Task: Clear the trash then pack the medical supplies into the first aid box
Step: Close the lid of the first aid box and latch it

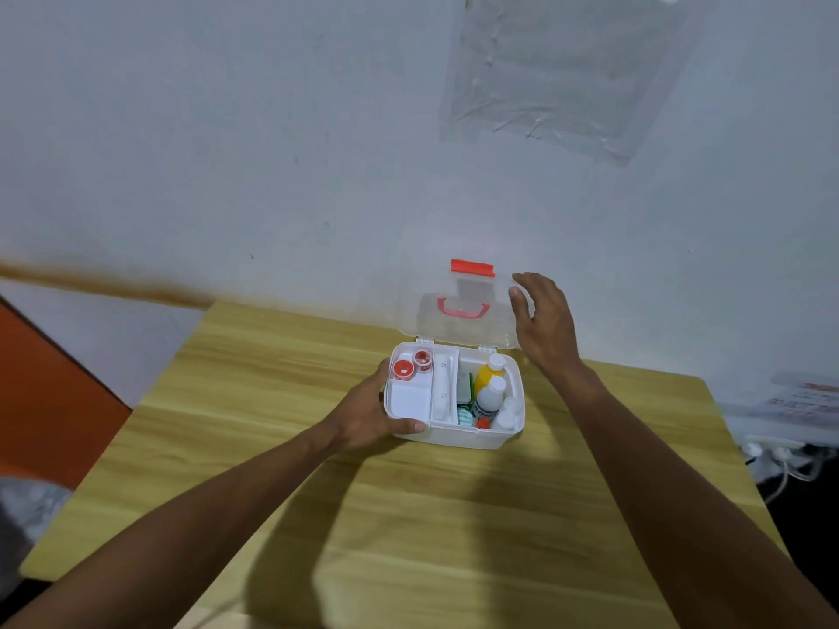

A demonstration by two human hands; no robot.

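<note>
While the white first aid box (454,435) sits on the wooden table (281,501) with its long side running left to right, its clear lid (458,329) stands up at the far side. The left hand (367,415) grips the box's left near corner. The right hand (542,320) hangs open beside the lid's right edge; bottle labels are too blurry to read.

White first aid box (458,435) on table, lid (458,306) up, supplies (488,392) packed inside.

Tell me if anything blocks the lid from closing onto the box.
Nothing visible does. The lid stands open, right hand at its edge. The bottles seem to sit below the box rim, and the left hand holds its side.
</note>
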